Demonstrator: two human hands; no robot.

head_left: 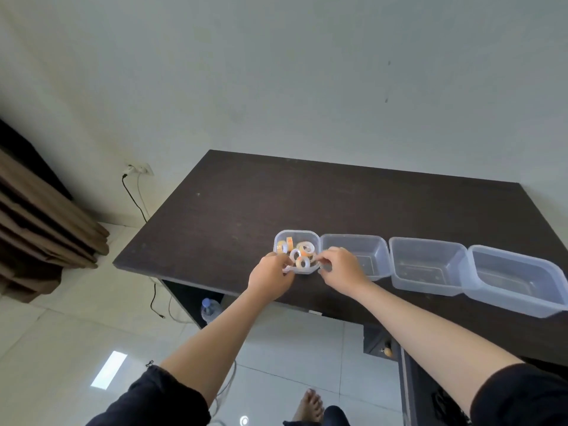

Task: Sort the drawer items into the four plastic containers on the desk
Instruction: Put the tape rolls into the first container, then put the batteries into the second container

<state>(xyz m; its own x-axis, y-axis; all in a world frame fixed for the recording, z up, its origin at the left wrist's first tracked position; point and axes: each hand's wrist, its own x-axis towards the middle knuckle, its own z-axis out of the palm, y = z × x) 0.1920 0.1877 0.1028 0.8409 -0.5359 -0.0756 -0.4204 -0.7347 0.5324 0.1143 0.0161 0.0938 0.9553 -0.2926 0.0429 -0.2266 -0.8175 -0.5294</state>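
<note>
**Inspector:** State what your feed shows of both hands.

**Operator:** I see the left hand (270,276) at the near left corner of the small tape container (295,238), its grip curled shut on a white tape roll (287,269) at the rim. The right hand (339,270) sits at the container's near right corner, fingers bent over the rim; I cannot tell whether its grip holds anything.

**Inspector:** Contents between the hands?

**Operator:** Several tape rolls (302,255), white and orange, lie in a loose heap inside that container, directly between and just beyond both grips.

**Inspector:** The other containers?

**Operator:** Three larger clear ones stand in a row to the right of the right grip: the second container (370,241) partly behind that hand, then the third container (427,244), then the fourth container (519,256), each touching its neighbour. All stand on the dark counter (307,195), near its front edge.
</note>
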